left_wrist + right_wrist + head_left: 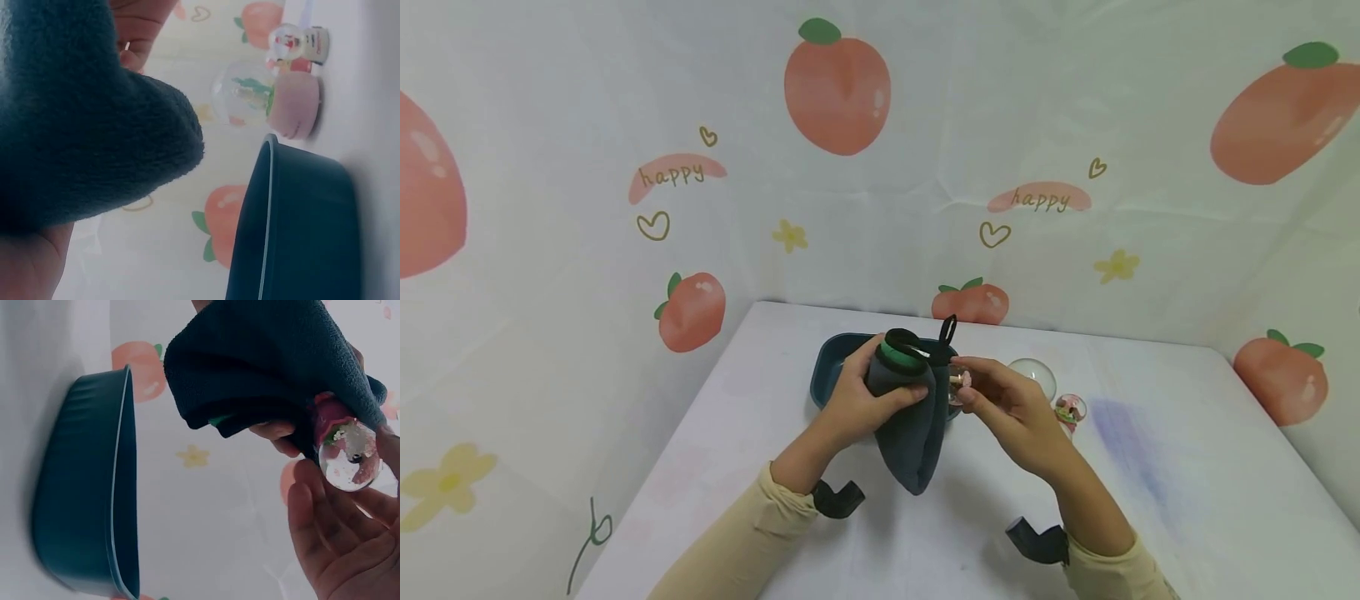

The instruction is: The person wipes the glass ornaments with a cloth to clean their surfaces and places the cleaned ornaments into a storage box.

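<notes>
My left hand [861,400] grips a dark teal cloth [913,442] with black trim and a hanging loop, holding it up over the table. The folded cloth hangs down in a point and fills much of the left wrist view. Against its right side is a small snow globe [350,459] with a clear ball and a pink-red base. The cloth covers part of that base. My right hand [1018,412] holds the globe's ball between thumb and fingers, close to the cloth's edge. Left fingertips show behind the cloth in the right wrist view.
Behind the hands stands a dark teal basin [829,367]. To its right are a larger snow globe [294,106] with a pink base and a small snow globe [1070,408]. A fruit-printed backdrop [880,208] rises behind the white table [715,467].
</notes>
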A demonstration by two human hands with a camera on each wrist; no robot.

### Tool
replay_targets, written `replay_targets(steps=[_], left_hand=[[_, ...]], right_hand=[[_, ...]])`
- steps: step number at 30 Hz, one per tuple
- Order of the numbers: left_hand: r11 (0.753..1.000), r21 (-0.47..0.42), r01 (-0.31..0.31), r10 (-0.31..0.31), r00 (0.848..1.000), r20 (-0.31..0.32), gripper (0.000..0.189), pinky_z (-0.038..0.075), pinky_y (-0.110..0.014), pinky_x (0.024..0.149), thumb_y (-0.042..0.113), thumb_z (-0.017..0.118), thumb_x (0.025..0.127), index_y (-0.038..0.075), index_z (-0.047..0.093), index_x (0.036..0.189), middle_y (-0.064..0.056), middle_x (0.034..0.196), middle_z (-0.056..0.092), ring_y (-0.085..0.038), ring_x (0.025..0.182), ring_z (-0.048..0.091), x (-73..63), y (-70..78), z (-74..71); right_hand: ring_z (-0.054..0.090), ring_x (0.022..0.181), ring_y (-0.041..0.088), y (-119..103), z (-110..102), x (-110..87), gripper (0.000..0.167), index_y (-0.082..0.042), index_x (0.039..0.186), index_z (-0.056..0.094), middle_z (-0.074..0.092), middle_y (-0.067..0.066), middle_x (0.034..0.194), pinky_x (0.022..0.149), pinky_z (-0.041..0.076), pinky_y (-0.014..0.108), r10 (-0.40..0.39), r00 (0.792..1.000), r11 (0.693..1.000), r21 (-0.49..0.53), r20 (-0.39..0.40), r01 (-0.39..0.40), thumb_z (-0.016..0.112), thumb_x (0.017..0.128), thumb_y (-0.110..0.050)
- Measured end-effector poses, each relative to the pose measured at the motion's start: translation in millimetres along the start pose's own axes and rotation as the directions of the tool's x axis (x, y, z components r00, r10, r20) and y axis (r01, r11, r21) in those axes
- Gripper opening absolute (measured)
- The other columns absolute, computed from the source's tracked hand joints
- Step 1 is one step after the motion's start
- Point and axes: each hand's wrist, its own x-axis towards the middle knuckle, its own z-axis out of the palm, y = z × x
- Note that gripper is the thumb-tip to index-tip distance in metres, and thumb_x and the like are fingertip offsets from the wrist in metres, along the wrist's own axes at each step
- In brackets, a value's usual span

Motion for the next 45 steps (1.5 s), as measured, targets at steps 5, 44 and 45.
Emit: replay_targets(steps=[5, 44, 45], left_hand=[[1.000, 0.010, -0.022, 0.022, 0.999, -0.029, 0.051, 0.054, -0.043, 0.097, 0.027, 0.078, 0.088, 0.012, 0.064, 0.134, -0.010, 0.124, 0.070, -0.020, 0.115, 0.063, -0.4, 0.1, -4.5], [0.999, -0.022, -0.037, 0.036, 0.997, -0.063, 0.052, 0.054, -0.039, 0.093, 0.039, 0.076, 0.091, 0.008, 0.063, 0.130, -0.012, 0.120, 0.069, -0.021, 0.109, 0.062, 2.5, 4.4, -22.3], [0.999, -0.019, -0.037, 0.036, 0.997, -0.064, 0.052, 0.054, -0.039, 0.093, 0.039, 0.076, 0.091, 0.008, 0.063, 0.130, -0.012, 0.120, 0.069, -0.021, 0.109, 0.062, 2.3, 4.5, -22.5]], right_hand=[[0.069, 0.104, 0.009, -1, -3, 2.7, 0.045, 0.006, 0.138, 0.061, 0.070, 0.002, 0.119, 0.082, 0.062, 0.025, -0.057, 0.998, 0.996, 0.061, -0.038, 0.059, 0.065, 0.095, 0.016], [0.067, 0.094, 0.029, 80, 29, 19.4, 0.027, -0.007, 0.120, 0.074, 0.071, 0.004, 0.097, 0.087, 0.057, 0.050, 0.245, 0.967, 0.878, -0.440, 0.073, -0.189, 0.081, 0.094, -0.015], [0.066, 0.094, 0.030, 80, 30, 19.5, 0.027, -0.008, 0.119, 0.075, 0.071, 0.004, 0.097, 0.087, 0.056, 0.049, 0.255, 0.964, 0.869, -0.455, 0.078, -0.193, 0.081, 0.095, -0.016]])
